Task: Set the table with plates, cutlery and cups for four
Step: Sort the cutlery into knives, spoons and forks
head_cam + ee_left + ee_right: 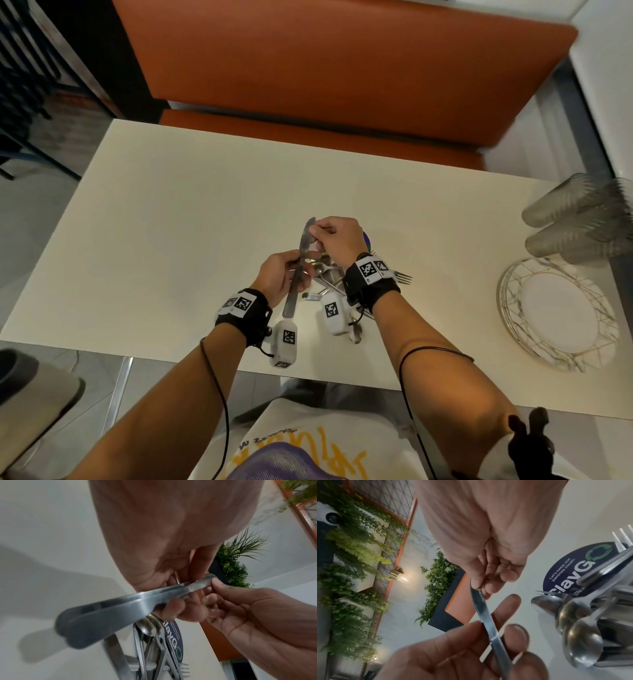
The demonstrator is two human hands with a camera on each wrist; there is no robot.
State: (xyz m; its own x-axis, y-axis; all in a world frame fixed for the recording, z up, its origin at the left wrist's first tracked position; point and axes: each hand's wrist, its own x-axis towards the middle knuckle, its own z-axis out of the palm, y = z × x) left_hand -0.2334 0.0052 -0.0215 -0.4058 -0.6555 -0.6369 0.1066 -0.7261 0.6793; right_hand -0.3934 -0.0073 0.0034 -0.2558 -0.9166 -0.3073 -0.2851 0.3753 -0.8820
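Above the middle of the white table (pixel 171 222), my left hand (pixel 284 274) grips steel table knives (pixel 299 274) at mid-length. The left wrist view shows two overlapping knife handles (pixel 102 615) sticking out of that hand (pixel 181 601). My right hand (pixel 320 234) pinches the serrated blade tip (pixel 479 601) between thumb and fingers (pixel 488 588). A loose pile of spoons, forks and knives (pixel 329 274) lies on the table right under both hands, with spoon bowls (pixel 582 635) close to the right wrist.
A stack of white marbled plates (pixel 561 311) sits near the table's right edge, with stacked clear ribbed cups (pixel 579 219) lying behind it. A round dark sticker (pixel 573 572) lies under the cutlery. An orange bench (pixel 342 68) runs along the far side.
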